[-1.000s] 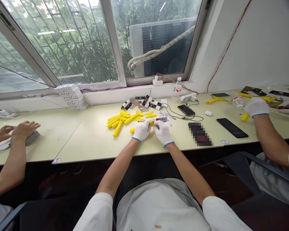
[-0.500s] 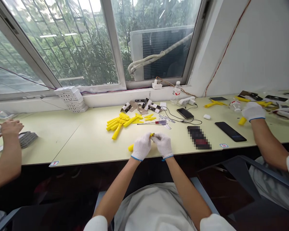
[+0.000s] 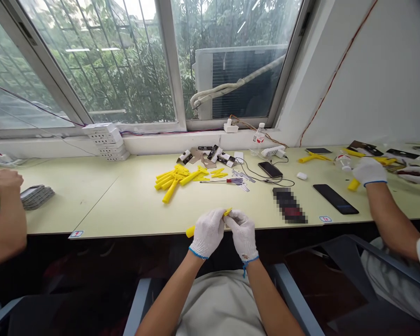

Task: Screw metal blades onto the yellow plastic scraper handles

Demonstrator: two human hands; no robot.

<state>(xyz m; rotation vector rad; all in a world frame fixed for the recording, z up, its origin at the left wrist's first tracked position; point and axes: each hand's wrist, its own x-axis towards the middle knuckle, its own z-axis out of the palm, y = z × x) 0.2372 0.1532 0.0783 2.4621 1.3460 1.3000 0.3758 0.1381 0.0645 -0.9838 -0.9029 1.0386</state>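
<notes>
The yellow part (image 3: 189, 232) is located at the near edge of the worktop (image 3: 133, 205). The grip of the left hand (image 3: 207, 233) is closed around it, one end protruding leftward. The right hand (image 3: 243, 231) has its fingertips at yellow material between both hands; whether this grip is clamped cannot be determined. Beyond, a screwdriver (image 3: 233, 181) lies right of piled yellow handles (image 3: 173, 181).

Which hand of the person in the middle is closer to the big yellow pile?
Left. The left hand is to the right of the yellow pile and nearer the table's front edge, apart from it. The right hand is farther off, right of the left one.
</notes>
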